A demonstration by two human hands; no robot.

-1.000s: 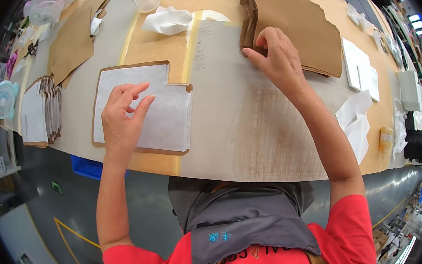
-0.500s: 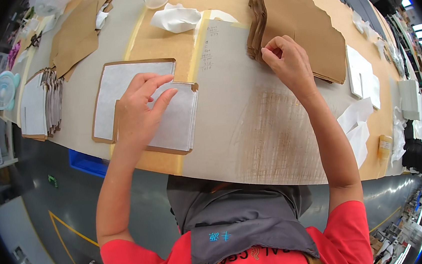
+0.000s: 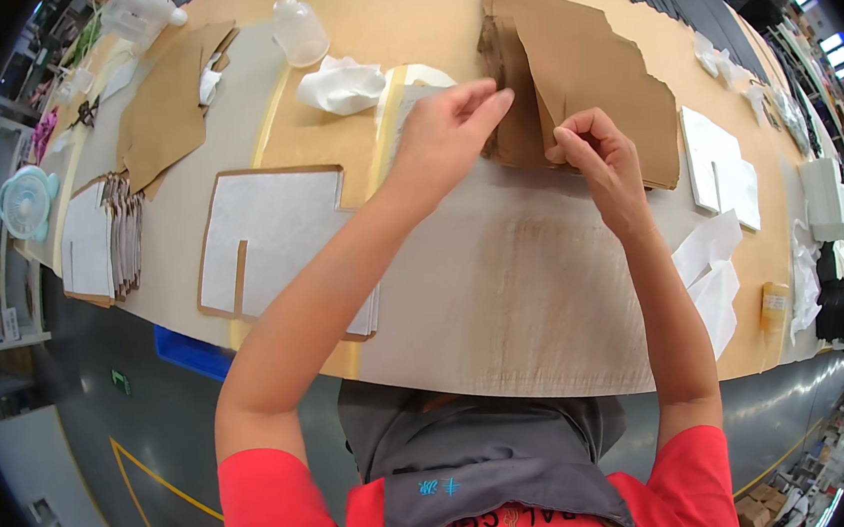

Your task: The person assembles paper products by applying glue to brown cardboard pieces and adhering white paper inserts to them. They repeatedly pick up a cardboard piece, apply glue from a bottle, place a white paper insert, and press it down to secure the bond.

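Right hand (image 3: 612, 168) nearly closed, thumb and fingertips pinching the lower left part of a brown sheet (image 3: 595, 58), its left edge raised off the stack (image 3: 524, 139) just beyond. Left hand (image 3: 443, 139) half open beside the stack's left edge; we see nothing in it. Left of it lies a white-faced panel (image 3: 272, 211). Beyond it we note a translucent bottle (image 3: 300, 35); right of the right hand, a yellowish bottle (image 3: 774, 303). Contents of both: we cannot tell.
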